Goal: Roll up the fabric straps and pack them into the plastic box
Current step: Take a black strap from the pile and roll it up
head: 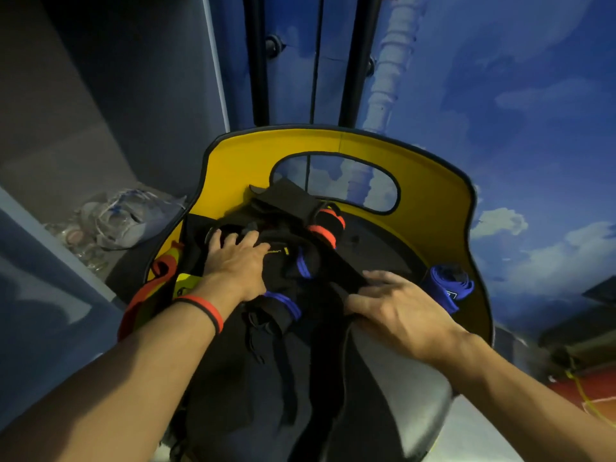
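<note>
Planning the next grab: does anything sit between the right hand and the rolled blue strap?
Nothing visible does. The right hand is on the black strap pile; the rolled blue strap lies apart to its right, against the yellow chair side, bare seat between.

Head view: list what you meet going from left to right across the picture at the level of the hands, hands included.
Clear plastic bags → orange strap loop → left hand → red-banded black roll → right hand → rolled blue strap.

Matt cloth straps (293,261), seemingly woven
</note>
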A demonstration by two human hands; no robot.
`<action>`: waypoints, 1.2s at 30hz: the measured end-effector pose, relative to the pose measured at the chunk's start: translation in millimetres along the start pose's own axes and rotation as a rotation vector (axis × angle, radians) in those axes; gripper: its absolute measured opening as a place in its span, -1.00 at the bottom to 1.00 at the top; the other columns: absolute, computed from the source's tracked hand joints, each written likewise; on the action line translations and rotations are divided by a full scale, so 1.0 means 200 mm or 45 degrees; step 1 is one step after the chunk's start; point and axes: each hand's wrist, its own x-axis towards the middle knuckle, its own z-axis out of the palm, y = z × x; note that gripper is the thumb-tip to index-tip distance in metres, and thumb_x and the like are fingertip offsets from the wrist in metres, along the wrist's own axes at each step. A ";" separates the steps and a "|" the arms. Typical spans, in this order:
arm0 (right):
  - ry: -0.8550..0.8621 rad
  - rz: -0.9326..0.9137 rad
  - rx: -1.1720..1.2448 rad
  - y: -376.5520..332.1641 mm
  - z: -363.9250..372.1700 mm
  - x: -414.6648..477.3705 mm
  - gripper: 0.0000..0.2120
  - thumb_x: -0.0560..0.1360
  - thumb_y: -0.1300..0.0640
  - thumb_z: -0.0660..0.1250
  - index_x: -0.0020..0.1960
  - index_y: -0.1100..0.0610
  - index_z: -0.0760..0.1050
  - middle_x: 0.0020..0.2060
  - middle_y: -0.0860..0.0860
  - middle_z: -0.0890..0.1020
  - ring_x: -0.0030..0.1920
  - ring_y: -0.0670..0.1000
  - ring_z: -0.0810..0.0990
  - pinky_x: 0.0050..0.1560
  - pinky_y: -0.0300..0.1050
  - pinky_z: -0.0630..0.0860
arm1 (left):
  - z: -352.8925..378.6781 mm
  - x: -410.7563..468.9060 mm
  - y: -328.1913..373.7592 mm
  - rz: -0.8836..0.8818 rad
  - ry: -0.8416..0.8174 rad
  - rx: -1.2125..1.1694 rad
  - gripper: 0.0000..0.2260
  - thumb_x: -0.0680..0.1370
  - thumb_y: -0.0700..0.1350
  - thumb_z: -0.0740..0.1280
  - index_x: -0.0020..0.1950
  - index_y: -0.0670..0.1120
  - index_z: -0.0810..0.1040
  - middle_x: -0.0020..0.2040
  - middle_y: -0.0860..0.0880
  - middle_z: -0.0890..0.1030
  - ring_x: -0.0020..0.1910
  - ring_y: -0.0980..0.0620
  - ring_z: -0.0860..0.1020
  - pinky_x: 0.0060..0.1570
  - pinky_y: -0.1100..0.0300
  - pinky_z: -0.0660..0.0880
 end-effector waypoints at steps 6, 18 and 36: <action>0.389 0.520 0.648 -0.08 -0.11 -0.11 -0.79 0.64 -0.14 0.23 -0.09 -0.09 0.29 -0.28 -0.15 0.47 -0.27 -0.02 0.51 -0.27 -0.07 0.44 | -0.03 0.02 -0.02 -0.005 -0.054 -0.071 -0.14 0.44 0.24 0.50 0.64 0.14 0.14 0.64 0.02 0.06 0.61 -0.14 0.12 0.59 -0.20 -0.05; 0.544 1.250 1.638 -0.08 -0.10 0.16 -0.65 0.62 0.02 0.35 0.01 0.34 0.45 -0.13 0.21 0.65 -0.13 0.20 0.62 0.13 0.27 0.54 | -0.17 -0.15 0.26 0.403 -0.301 -2.159 -0.32 0.51 -0.03 0.50 0.56 0.20 0.27 0.41 0.05 0.56 0.31 0.03 0.60 0.28 -0.04 0.56; -0.377 0.764 1.476 -0.15 -0.10 -0.04 -0.83 0.66 0.00 0.27 0.15 0.03 0.59 0.09 0.07 0.71 0.09 0.09 0.69 0.12 0.02 0.63 | -0.17 0.06 0.29 0.151 0.142 -2.138 -0.46 0.63 -0.37 0.28 0.39 0.23 0.53 0.43 0.05 0.51 0.44 -0.02 0.46 0.34 -0.16 0.51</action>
